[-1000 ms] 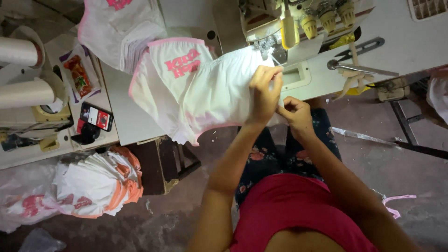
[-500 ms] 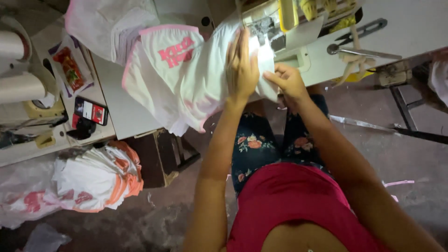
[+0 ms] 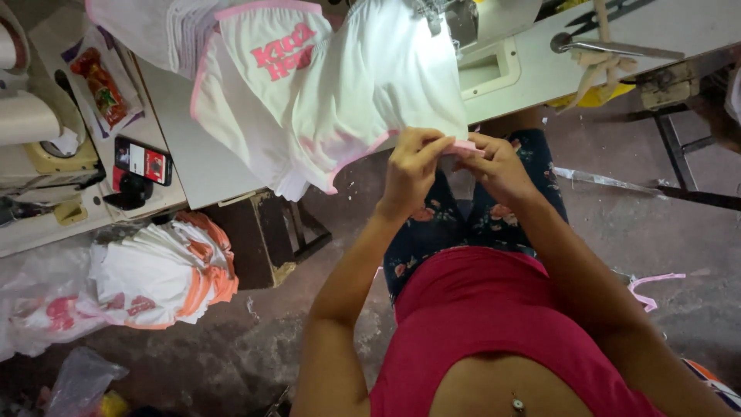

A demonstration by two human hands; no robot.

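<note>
Your white surface point(image 3: 193, 154) runs across the far side of the scene, and most of it is taken up by sewn white garments: a stack point(image 3: 154, 31) at the far left edge and, draped over the near edge, the white garment with pink trim point(image 3: 340, 85) that you have in hand. It hangs from the sewing machine point(image 3: 455, 19) down toward your lap, so it looks as if most of its pink binding is on, while the lower right corner is in work. On the floor at the left lies a pile of folded white and orange pieces point(image 3: 162, 274), which I judge to be either finished or waiting; which one cannot be told. Scissors point(image 3: 610, 42) lie on the surface at the far right, untouched. Your left hand point(image 3: 413, 166) pinches the hem of the garment between thumb and fingers, and your right hand point(image 3: 498, 166) pinches the pink strip point(image 3: 465, 145) at the same corner, the two hands almost touching. That end appears left to finish or trim. A loose pink scrap point(image 3: 652, 286) lies on the floor at the right.
</note>
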